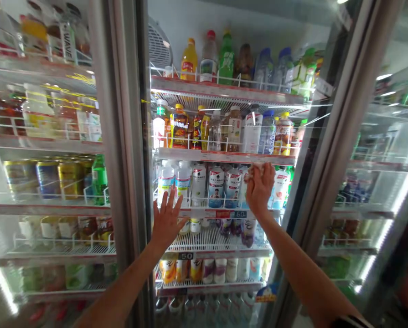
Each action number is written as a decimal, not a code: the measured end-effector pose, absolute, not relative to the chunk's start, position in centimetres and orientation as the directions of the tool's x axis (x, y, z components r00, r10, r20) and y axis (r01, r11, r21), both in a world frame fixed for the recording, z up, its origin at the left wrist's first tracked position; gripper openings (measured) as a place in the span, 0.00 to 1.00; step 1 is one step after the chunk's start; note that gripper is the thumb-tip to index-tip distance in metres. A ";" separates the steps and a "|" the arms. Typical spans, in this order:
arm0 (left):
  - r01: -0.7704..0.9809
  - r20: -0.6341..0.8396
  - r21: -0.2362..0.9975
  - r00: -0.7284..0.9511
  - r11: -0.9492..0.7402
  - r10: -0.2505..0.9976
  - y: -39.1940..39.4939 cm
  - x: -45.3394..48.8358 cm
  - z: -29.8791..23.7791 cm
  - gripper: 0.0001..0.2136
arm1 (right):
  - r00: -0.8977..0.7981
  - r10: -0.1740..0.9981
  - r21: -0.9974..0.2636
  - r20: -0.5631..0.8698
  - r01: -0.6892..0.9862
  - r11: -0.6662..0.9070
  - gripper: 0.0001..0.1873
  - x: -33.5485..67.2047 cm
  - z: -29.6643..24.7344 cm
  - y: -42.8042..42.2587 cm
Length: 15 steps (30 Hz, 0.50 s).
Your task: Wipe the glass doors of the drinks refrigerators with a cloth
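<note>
My left hand [167, 223] is raised with its fingers spread and holds nothing. It is in front of the lower-middle shelves, by the glass of the fridge door [318, 119]; whether it touches the glass I cannot tell. Higher and to the right, my right hand [261, 191] has its fingers bent over a crumpled pale wad [248, 176], which looks like a cloth or paper tissue, pressed at the glass. Behind the glass, by that hand, stand white labelled bottles [233, 184]. Part of the wad is hidden under my fingers.
Metal door frames [121, 136] run upright on both sides. The middle cooler has shelves of drinks, with a yellow bottle [189, 61] and a green bottle [226, 59] on top. Cans [48, 180] fill a shelf on the left. A round grille [159, 43] is at the upper left.
</note>
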<state>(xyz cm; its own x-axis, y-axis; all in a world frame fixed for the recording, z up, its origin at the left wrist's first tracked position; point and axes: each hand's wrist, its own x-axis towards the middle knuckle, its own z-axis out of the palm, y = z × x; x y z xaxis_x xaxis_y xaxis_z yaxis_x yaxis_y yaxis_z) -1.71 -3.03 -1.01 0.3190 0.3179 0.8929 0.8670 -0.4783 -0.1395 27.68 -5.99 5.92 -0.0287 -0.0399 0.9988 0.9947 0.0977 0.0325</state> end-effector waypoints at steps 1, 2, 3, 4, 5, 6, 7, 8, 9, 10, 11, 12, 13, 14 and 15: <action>0.867 0.892 -0.136 0.317 -0.479 0.321 -3.1 -1.7 -1.1 0.38 | -0.031 -0.025 0.033 0.999 0.995 0.097 0.26 27.0 5.7 -5.9; 0.866 0.892 -0.136 0.318 -0.481 0.322 -3.1 -1.7 -1.2 0.38 | -0.083 0.024 0.080 0.996 0.991 0.109 0.26 26.0 4.7 -6.0; 0.865 0.891 -0.138 0.321 -0.482 0.322 -3.2 -1.7 -1.2 0.37 | -0.171 0.091 0.157 0.981 0.978 0.136 0.25 24.9 3.1 -6.2; 0.865 0.889 -0.142 0.325 -0.482 0.323 -3.2 -1.7 -1.3 0.37 | -0.269 0.161 0.241 0.950 0.955 0.172 0.24 23.9 1.2 -6.6; 0.865 0.886 -0.147 0.331 -0.479 0.326 -3.3 -1.8 -1.3 0.36 | -0.368 0.209 0.325 0.906 0.921 0.215 0.23 23.0 -0.5 -6.9; 0.865 0.881 -0.155 0.340 -0.476 0.330 -3.4 -1.9 -1.4 0.35 | -0.445 0.241 0.388 0.862 0.887 0.249 0.22 22.4 -1.6 -7.2; 0.865 0.875 -0.166 0.351 -0.474 0.333 -3.5 -2.0 -1.4 0.34 | -0.490 0.253 0.427 0.834 0.864 0.267 0.22 22.1 -2.0 -7.3; 0.864 0.869 -0.177 0.362 -0.471 0.338 -3.5 -2.2 -1.4 0.33 | -0.494 0.251 0.433 0.833 0.863 0.262 0.22 22.1 -1.4 -7.2; 0.864 0.862 -0.188 0.374 -0.467 0.343 -3.5 -2.4 -1.4 0.32 | -0.457 0.236 0.405 0.857 0.883 0.238 0.22 22.2 -0.1 -6.8; 0.863 0.855 -0.200 0.385 -0.464 0.348 -3.6 -2.6 -1.4 0.32 | -0.396 0.208 0.356 0.894 0.912 0.205 0.23 22.3 1.8 -6.4; 0.861 0.848 -0.212 0.397 -0.462 0.351 -3.6 -2.9 -1.3 0.32 | -0.323 0.171 0.295 0.931 0.940 0.171 0.24 22.4 3.9 -5.8; 0.859 0.843 -0.223 0.407 -0.460 0.351 -3.5 -3.1 -1.3 0.32 | -0.256 0.132 0.236 0.958 0.961 0.145 0.25 22.4 5.6 -5.3; 0.858 0.840 -0.230 0.413 -0.459 0.351 -3.5 -3.4 -1.1 0.32 | -0.210 0.107 0.196 0.972 0.972 0.128 0.26 22.2 6.8 -4.9; 0.860 0.842 -0.228 0.410 -0.457 0.351 -3.4 -3.7 -1.0 0.32 | -0.200 0.098 0.187 0.975 0.975 0.122 0.26 21.9 7.2 -4.7; 0.866 0.847 -0.217 0.396 -0.450 0.355 -3.3 -4.1 -0.9 0.32 | -0.225 0.111 0.211 0.968 0.969 0.127 0.25 21.4 6.6 -4.7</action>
